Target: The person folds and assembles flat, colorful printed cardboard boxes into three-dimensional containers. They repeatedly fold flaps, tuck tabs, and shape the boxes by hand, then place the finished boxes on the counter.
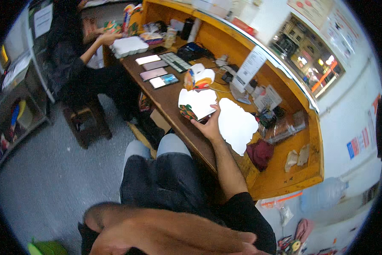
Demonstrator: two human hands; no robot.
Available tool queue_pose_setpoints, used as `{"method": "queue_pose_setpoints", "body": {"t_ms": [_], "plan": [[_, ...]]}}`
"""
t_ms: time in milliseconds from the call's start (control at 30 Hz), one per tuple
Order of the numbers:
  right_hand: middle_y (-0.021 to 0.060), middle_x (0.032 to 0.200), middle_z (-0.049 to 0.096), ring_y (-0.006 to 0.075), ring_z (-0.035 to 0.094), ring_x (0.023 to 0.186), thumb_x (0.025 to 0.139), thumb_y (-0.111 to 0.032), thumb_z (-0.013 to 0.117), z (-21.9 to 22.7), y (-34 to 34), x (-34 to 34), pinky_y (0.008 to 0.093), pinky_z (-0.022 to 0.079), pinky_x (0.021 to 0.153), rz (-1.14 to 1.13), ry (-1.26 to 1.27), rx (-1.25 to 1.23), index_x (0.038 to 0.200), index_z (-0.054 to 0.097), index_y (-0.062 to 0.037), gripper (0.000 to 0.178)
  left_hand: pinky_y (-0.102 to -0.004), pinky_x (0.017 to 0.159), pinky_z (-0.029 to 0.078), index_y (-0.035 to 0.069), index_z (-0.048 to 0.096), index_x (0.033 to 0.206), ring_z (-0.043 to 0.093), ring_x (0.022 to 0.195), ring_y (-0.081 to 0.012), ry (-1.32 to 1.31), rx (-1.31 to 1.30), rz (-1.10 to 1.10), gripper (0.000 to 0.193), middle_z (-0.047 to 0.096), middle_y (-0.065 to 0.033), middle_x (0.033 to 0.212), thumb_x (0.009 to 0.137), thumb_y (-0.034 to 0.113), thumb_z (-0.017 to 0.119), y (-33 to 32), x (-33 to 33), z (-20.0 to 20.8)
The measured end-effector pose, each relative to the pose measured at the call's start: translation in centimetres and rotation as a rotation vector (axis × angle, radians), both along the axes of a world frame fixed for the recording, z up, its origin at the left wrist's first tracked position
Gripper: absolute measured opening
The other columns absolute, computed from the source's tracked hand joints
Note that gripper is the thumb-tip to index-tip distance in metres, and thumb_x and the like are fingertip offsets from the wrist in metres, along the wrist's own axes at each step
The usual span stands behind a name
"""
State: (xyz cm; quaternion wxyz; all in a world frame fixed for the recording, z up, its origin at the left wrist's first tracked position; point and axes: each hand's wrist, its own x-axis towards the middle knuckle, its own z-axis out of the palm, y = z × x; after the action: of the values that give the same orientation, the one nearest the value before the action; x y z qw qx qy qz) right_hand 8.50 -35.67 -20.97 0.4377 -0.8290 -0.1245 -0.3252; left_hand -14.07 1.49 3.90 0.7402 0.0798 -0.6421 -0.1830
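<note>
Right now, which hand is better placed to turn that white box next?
Probably the right hand: its thumb and fingers are already on the white box, at the near right corner. The left arm crosses the bottom of the picture, well away from it.

Bright indoor light, overexposed white cardboard, soft blur, fisheye-bent edges, black corners

Our right hand is bare, as is the forearm behind the grip, up to a black sleeve ending near the elbow. Left of the grip and nearer our body, we wear dark cloth, with pale grey-blue trouser knees showing beyond it.
</note>
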Motion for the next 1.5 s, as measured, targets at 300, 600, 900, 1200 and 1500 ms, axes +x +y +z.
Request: {"method": "queue_pose_setpoints", "body": {"t_ms": [300,600,900,1200,1500], "plan": [[0.0242,0.153,0.038,0.0356,0.045,0.145,0.081,-0.021,0.101,-1.0,-0.9,0.2,0.0514,0.041,0.122,0.017,0.029,0.258,0.157,0.021,-0.0091,0.111,-0.0671,0.122,0.038,-0.017,0.062,0.141,0.05,0.147,-0.0607,-0.006,-0.157,0.144,0.123,0.058,-0.0442,0.147,0.086,0.093,0.06,-2.7,0.1,-2.5],[0.025,0.158,0.037,0.0357,0.05,0.147,0.088,-0.014,0.095,-1.0,-0.6,0.4,0.0516,0.051,0.119,0.079,0.065,0.384,0.159,0.016,-0.013,0.107,-0.0597,0.107,0.049,0.013,0.058,0.113,0.06,0.134,-0.0509,0.377,0.33,0.814,0.079,0.076,-0.0224,0.112,0.105,0.087,0.031,3.2,0.1,-3.0],[0.0257,0.16,0.037,0.0352,0.046,0.15,0.09,-0.011,0.093,-0.4,-0.4,0.0,0.0516,0.047,0.122,0.036,0.041,0.242,0.163,0.011,-0.01,0.11,-0.05,0.105,0.05,0.004,0.06,0.121,0.065,0.122,-0.0406,0.374,0.308,0.954,0.079,0.067,-0.0247,0.123,0.112,0.075,0.027,4.3,2.5,-4.9],[0.0291,0.166,0.026,0.0441,0.028,0.16,0.07,-0.04,0.105,8.7,3.6,-2.8,0.0579,0.027,0.131,-0.06,-0.235,-0.196,0.167,0.016,-0.0114,0.135,-0.0495,0.121,0.038,0.002,0.062,0.142,0.051,0.149,-0.0348,0.349,0.672,1.262,0.084,0.058,-0.0203,0.155,0.102,0.076,0.055,1.5,8.6,-8.1],[0.0235,0.174,0.02,0.0584,0.029,0.161,0.063,-0.015,0.101,24.0,11.5,-5.7,0.0683,0.037,0.128,0.289,-0.398,-0.564,0.149,0.059,-0.0347,0.098,-0.0442,0.127,0.036,-0.004,0.043,0.166,0.053,0.149,-0.0303,-0.028,0.804,1.167,0.085,0.057,-0.0225,0.16,0.099,0.034,0.079,-0.9,15.1,-1.3]]}}
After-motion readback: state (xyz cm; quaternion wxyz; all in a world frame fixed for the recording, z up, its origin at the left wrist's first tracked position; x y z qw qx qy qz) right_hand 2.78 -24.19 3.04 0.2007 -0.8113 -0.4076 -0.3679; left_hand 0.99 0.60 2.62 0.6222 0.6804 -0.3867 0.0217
